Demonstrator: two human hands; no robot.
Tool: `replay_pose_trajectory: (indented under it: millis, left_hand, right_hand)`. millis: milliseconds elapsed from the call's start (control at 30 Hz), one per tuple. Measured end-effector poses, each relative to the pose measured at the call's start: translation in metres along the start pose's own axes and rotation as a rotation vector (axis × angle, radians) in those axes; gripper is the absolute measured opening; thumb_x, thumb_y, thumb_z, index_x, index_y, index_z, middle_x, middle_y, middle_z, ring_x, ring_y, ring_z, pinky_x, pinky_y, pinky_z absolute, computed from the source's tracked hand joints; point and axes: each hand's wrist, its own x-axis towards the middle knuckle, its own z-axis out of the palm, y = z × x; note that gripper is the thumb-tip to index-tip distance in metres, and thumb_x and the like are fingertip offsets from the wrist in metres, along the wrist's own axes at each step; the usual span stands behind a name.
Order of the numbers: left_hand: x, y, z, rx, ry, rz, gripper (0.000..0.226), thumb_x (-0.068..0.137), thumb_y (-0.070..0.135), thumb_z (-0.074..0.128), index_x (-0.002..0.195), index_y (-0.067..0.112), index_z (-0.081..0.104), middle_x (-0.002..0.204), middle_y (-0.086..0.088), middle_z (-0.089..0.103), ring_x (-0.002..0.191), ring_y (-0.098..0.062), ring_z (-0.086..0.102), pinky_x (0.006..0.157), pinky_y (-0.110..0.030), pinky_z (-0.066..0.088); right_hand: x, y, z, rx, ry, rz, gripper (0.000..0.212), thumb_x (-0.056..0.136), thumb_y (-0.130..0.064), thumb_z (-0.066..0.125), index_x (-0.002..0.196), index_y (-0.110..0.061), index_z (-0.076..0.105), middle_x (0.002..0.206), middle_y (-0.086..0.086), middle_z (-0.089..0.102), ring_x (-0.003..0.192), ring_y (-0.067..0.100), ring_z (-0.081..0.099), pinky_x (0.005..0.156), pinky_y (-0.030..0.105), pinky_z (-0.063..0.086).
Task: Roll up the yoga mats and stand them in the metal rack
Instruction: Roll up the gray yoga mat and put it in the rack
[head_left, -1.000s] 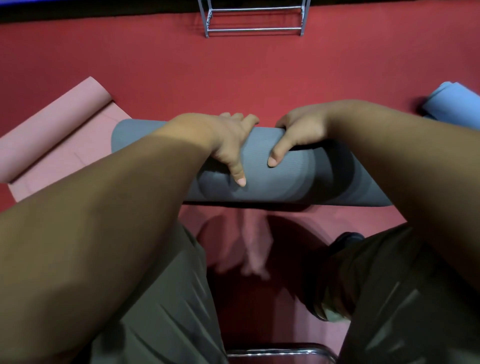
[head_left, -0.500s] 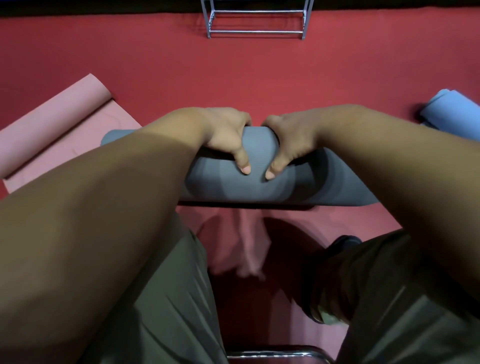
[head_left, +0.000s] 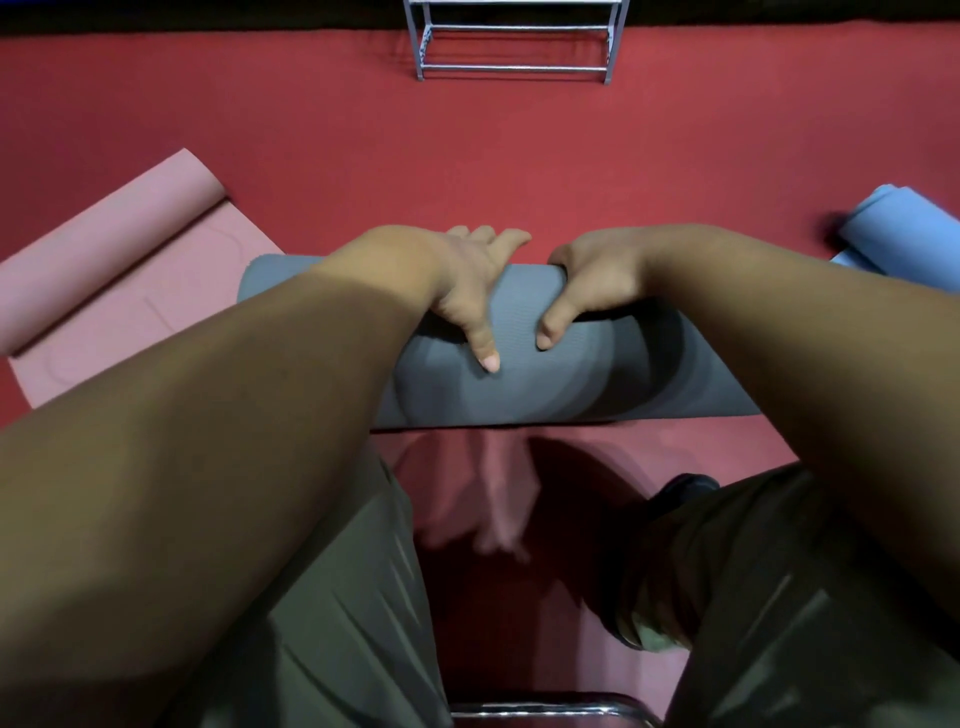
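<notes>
We find the grey mat (head_left: 519, 312) rolled into a thick tube, lying crosswise through the middle of the frame, its left end over the flat part of the pink mat (head_left: 130, 291). Both hands sit on top of it, close together at its centre. The left hand (head_left: 467, 291) wraps over the roll: its fingers (head_left: 488, 236) reach past the far edge, and its thumb is spread down the near face. The right hand (head_left: 597, 280) grips the same way, fingers curled over the far side and mostly hidden, thumb pressed on the near face. Both forearms stretch forward from the lower corners, wrists bent down over the roll.

The pink mat's far end is rolled up at the upper left. A rolled blue mat (head_left: 904, 223) lies at the right edge. The metal rack (head_left: 514, 67) stands on the red floor (head_left: 519, 156) at top centre, well apart from the roll. Below we see olive trousers (head_left: 337, 623), a dark shoe (head_left: 685, 486), and a chrome tube (head_left: 545, 707) at the bottom edge
</notes>
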Motion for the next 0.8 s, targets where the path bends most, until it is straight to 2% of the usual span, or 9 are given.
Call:
replay_pose_trajectory:
  millis: [67, 133, 200, 267, 400, 533, 600, 667, 800]
  left_hand:
    - [-0.002, 0.001, 0.000, 0.050, 0.035, 0.011, 0.165, 0.042, 0.067, 0.101, 0.168, 0.034, 0.000, 0.164, -0.004, 0.032, 0.151, -0.034, 0.033, 0.118, -0.056, 0.037]
    - [-0.002, -0.001, -0.003, 0.036, 0.077, 0.026, 0.153, 0.040, 0.066, 0.101, 0.163, 0.034, 0.016, 0.155, -0.001, 0.046, 0.142, -0.032, 0.045, 0.112, -0.055, 0.044]
    - [-0.002, -0.003, -0.007, 0.004, 0.105, 0.027, 0.137, 0.034, 0.069, 0.099, 0.150, 0.031, 0.035, 0.139, 0.002, 0.060, 0.125, -0.030, 0.059, 0.102, -0.051, 0.053]
    - [-0.005, -0.004, -0.009, -0.016, 0.119, 0.027, 0.124, 0.033, 0.071, 0.096, 0.139, 0.031, 0.046, 0.123, 0.006, 0.065, 0.109, -0.027, 0.064, 0.093, -0.047, 0.057]
    - [-0.010, -0.008, -0.010, -0.108, 0.129, 0.008, 0.119, 0.042, 0.064, 0.099, 0.145, 0.031, 0.049, 0.122, 0.007, 0.066, 0.107, -0.024, 0.064, 0.095, -0.043, 0.057]
    - [-0.013, -0.015, -0.013, -0.212, 0.117, -0.039, 0.106, 0.048, 0.060, 0.100, 0.139, 0.028, 0.054, 0.122, 0.006, 0.067, 0.105, -0.024, 0.065, 0.092, -0.038, 0.056]
    - [-0.014, -0.018, -0.012, -0.253, 0.092, -0.059, 0.096, 0.049, 0.058, 0.101, 0.130, 0.030, 0.058, 0.114, 0.009, 0.068, 0.100, -0.019, 0.067, 0.089, -0.037, 0.057]
    - [-0.015, -0.019, -0.011, -0.276, 0.058, -0.065, 0.088, 0.049, 0.057, 0.101, 0.123, 0.030, 0.062, 0.109, 0.010, 0.070, 0.096, -0.018, 0.069, 0.090, -0.039, 0.060]
    - [-0.014, -0.015, -0.009, -0.314, 0.014, -0.048, 0.080, 0.054, 0.054, 0.101, 0.121, 0.029, 0.064, 0.109, 0.009, 0.072, 0.097, -0.019, 0.071, 0.090, -0.039, 0.060]
  right_hand:
    - [-0.001, 0.005, -0.002, 0.081, -0.014, 0.021, 0.071, 0.051, -0.068, 0.092, 0.106, -0.028, 0.074, 0.100, -0.005, 0.079, 0.093, 0.021, 0.076, 0.092, 0.043, 0.062]
    - [-0.002, 0.009, -0.003, 0.150, -0.030, 0.035, 0.069, 0.051, -0.065, 0.093, 0.107, -0.028, 0.075, 0.100, -0.005, 0.080, 0.092, 0.022, 0.078, 0.093, 0.045, 0.063]
    - [-0.003, 0.011, -0.004, 0.189, -0.066, 0.038, 0.070, 0.051, -0.063, 0.094, 0.109, -0.029, 0.076, 0.099, -0.005, 0.082, 0.091, 0.022, 0.080, 0.092, 0.047, 0.064]
    - [-0.005, 0.012, -0.006, 0.186, -0.098, 0.023, 0.073, 0.051, -0.066, 0.094, 0.112, -0.031, 0.074, 0.101, -0.006, 0.082, 0.092, 0.021, 0.080, 0.093, 0.048, 0.064]
    - [-0.006, 0.005, -0.012, 0.035, -0.049, -0.036, 0.086, 0.062, -0.073, 0.090, 0.131, -0.029, 0.064, 0.119, -0.005, 0.073, 0.108, 0.021, 0.071, 0.103, 0.045, 0.057]
    - [-0.002, -0.007, -0.007, -0.112, 0.015, -0.078, 0.119, 0.046, -0.078, 0.093, 0.144, -0.027, 0.048, 0.130, -0.005, 0.061, 0.118, 0.025, 0.061, 0.107, 0.046, 0.052]
    - [0.002, -0.009, -0.001, -0.141, 0.041, -0.078, 0.125, 0.042, -0.077, 0.094, 0.143, -0.023, 0.046, 0.130, -0.003, 0.060, 0.118, 0.027, 0.061, 0.105, 0.046, 0.052]
    - [0.004, -0.010, 0.002, -0.146, 0.052, -0.076, 0.120, 0.045, -0.075, 0.095, 0.141, -0.021, 0.047, 0.127, -0.002, 0.061, 0.115, 0.028, 0.061, 0.103, 0.044, 0.053]
    - [0.003, -0.010, 0.000, -0.157, 0.041, -0.059, 0.093, 0.048, -0.071, 0.095, 0.120, -0.024, 0.060, 0.107, -0.003, 0.070, 0.098, 0.025, 0.067, 0.092, 0.042, 0.058]
